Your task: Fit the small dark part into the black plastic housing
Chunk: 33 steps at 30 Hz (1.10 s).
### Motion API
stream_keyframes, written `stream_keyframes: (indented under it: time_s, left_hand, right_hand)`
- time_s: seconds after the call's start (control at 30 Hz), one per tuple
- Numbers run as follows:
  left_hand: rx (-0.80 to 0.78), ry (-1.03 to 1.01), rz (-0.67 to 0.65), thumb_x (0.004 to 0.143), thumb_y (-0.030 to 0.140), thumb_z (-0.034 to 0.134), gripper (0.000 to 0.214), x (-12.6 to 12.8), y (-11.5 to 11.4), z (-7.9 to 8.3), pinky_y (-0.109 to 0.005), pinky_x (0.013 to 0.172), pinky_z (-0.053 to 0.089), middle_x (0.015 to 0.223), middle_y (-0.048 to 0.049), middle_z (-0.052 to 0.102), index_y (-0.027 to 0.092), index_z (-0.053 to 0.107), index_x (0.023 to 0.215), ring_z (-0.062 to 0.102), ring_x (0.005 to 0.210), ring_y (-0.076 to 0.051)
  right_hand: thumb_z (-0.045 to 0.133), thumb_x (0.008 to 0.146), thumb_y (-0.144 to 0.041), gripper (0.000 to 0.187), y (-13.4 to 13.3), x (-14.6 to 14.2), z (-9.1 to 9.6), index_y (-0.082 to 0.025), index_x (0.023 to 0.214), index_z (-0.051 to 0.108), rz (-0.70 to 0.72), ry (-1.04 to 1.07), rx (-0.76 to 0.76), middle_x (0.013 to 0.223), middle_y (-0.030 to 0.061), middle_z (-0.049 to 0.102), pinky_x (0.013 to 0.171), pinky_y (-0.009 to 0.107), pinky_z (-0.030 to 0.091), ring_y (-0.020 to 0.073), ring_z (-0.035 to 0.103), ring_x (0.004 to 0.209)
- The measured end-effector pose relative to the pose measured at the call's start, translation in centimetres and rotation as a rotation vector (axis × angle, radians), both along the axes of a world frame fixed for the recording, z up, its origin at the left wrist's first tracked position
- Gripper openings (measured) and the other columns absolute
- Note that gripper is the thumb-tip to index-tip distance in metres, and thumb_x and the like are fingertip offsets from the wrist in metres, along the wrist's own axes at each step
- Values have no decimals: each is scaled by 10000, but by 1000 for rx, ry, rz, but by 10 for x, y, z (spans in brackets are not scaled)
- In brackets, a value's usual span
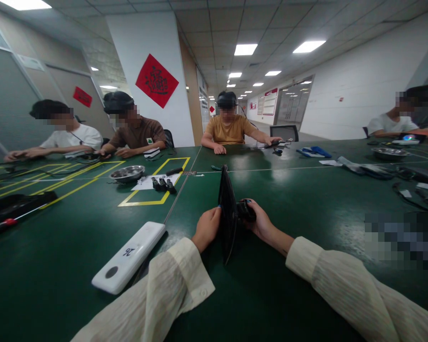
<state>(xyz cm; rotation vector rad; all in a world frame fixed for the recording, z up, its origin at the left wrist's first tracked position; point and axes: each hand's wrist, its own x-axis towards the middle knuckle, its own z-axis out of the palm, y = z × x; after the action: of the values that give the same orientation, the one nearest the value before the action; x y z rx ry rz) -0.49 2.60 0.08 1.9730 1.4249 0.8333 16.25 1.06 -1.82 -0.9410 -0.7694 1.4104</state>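
Note:
A thin black flat panel (227, 209) stands on edge on the green table (288, 204), seen nearly edge-on in front of me. My left hand (207, 227) grips its left face near the bottom. My right hand (258, 219) is on its right side, closed around a small black part (245, 210) attached to or pressed against the panel. Both my arms wear cream ribbed sleeves.
A white power bank (129, 256) lies left of my left arm. Farther off are a metal bowl (127, 174), small black parts on paper (162, 183) inside a yellow taped square, and black tools (14, 204) at far left. Several other people sit around the table.

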Motion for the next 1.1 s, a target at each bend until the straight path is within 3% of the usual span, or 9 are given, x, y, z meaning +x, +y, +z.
stream_keyframes:
  time_s: [0.37, 0.6, 0.9, 1.1]
  left_hand:
    - [19, 23, 2, 837, 306, 288, 356, 1, -2, 2, -254, 747, 416, 797, -63, 640, 152, 583, 711, 568, 791, -179]
    - [21, -8, 19, 858, 448, 232, 489, 1, -4, 1, -256, 655, 414, 740, -63, 630, 144, 588, 716, 564, 719, -193]
    - [76, 81, 27, 878, 327, 294, 313, 2, -6, 4, -236, 652, 399, 749, -42, 607, 167, 526, 742, 561, 728, -161]
    - [113, 164, 44, 900, 299, 263, 255, 1, -9, 4, -249, 679, 391, 835, -53, 618, 187, 491, 875, 582, 782, -173]
  right_hand:
    - [472, 718, -361, 219, -3, 0, 4, -240, 894, 521, -5, -9, -13, 684, -15, 564, 328, 175, 292, 123, 488, 466]
    - [494, 706, -372, 236, -3, -1, 4, -241, 901, 515, -1, 6, -14, 703, -14, 572, 335, 171, 287, 128, 506, 496]
    - [493, 718, -375, 213, -2, 0, 1, -247, 885, 525, 3, 0, -7, 667, -21, 556, 350, 184, 288, 126, 482, 477]
    - [497, 717, -377, 219, -2, -1, 2, -242, 887, 524, 6, 6, -7, 687, -15, 567, 352, 187, 288, 132, 489, 490]
